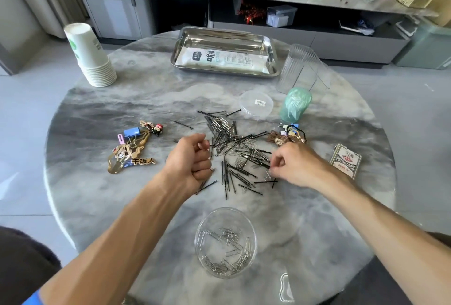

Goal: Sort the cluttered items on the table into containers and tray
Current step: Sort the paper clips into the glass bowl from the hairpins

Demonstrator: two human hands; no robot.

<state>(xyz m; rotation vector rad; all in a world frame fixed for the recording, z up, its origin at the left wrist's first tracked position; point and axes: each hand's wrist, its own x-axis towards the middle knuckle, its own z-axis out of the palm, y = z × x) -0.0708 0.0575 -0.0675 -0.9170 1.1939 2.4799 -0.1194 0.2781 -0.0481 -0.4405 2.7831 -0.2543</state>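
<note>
Silver paper clips (pixel 225 251) partly fill the near clear round plastic container (pixel 251 238), but a mixed heap of clips and black bobby pins (pixel 234 151) remains mid-surface. Left hand (pixel 190 160) is fisted, apparently holding bobby pins; right hand (pixel 292 165) pinches at the heap. Steel tray (pixel 224 34) far off holds one packet, so lots left.

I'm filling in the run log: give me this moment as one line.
step: sorting paper clips | left hand: fisted beside pile | right hand: pinching at pile's edge | clear tub: holds paper clips only | tray: one packet
</note>
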